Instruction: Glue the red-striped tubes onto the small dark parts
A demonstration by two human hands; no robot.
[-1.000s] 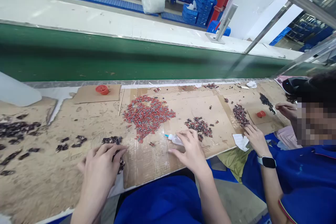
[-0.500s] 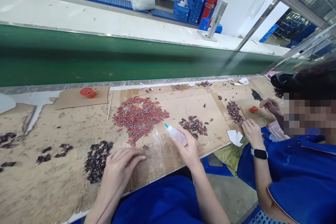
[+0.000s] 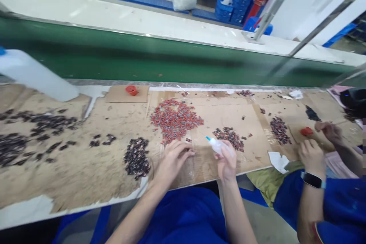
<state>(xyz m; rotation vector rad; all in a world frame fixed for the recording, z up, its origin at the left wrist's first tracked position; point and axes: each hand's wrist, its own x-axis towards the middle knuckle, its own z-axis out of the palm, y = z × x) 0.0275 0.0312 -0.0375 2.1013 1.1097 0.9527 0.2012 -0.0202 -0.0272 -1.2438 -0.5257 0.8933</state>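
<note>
My left hand [image 3: 172,157] bends low over the cardboard-covered tabletop [image 3: 95,169], thumb and fingers drawn near one another beside the red pile [image 3: 176,119]; whether they pinch one of its small pieces I cannot tell, the spot being blurred. My right hand [image 3: 228,163] is wrapped around a translucent squeeze bottle [image 3: 220,146], its blue nozzle [image 3: 208,138] aimed up and leftward, apart from my left fingertips and between the red pile and a mixed heap of dark and reddish bits [image 3: 228,137]. A dark pile [image 3: 137,157] lies to the left of my left hand, near enough, I judge, for a careless forearm to scatter it. At right, well apart from my own hands, a co-worker's hand [image 3: 312,157] rests by a red cup [image 3: 307,131]. The work seems to call for a light grip on the bottle, since a hard squeeze could push out too much of whatever is inside. The nozzle would do best over bare cardboard, where a stray drop spoils nothing in the piles. Pieces this small want a fingertip pinch, one at a time, with the wrist steadied and the fingers out of the nozzle's line.
</note>
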